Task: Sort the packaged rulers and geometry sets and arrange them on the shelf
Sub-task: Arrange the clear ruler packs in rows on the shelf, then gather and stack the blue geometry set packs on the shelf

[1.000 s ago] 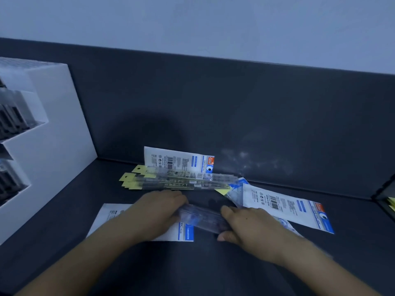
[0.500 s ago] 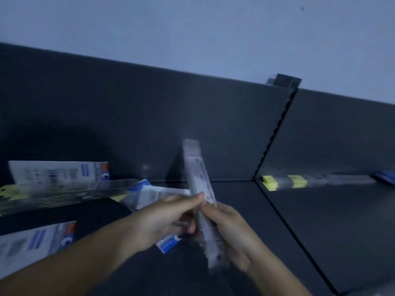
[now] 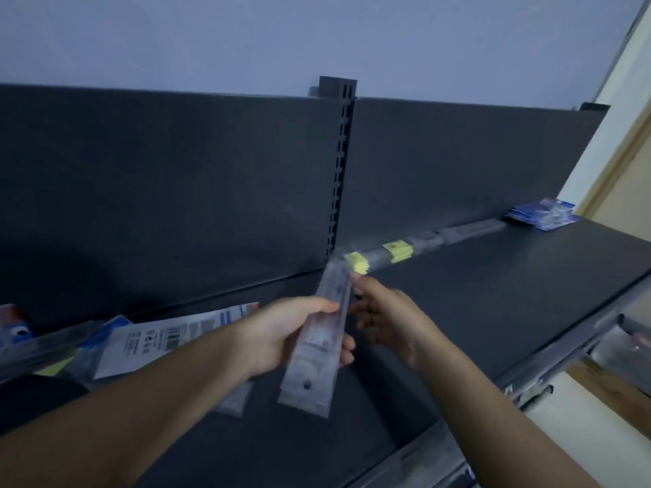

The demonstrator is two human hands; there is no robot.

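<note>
Head view: the left hand [image 3: 281,332] grips a stack of clear packaged rulers [image 3: 318,341] around its middle, thumb on top and fingers curled beneath, the stack tilted with its far end pointing at the back of the shelf [image 3: 493,294]. The right hand [image 3: 387,322] sits just beside the stack's upper edge with fingers loosely spread, its fingertips near the far end; whether they touch the plastic I cannot tell through the blur. Beyond the right hand, a row of rulers with yellow tags [image 3: 394,251] lies along the back panel, and blue packets [image 3: 540,214] rest farther right. Left of the left hand lies the unsorted pile [image 3: 151,339].

To do this step well, I judge the right hand should steady the far end, then the stack should be laid flat in line with the tagged row, edges squared.

Against half a second earlier, the stack has leaned forward from near upright, the right hand has let go of its lower part, and the view has swung right.
</note>
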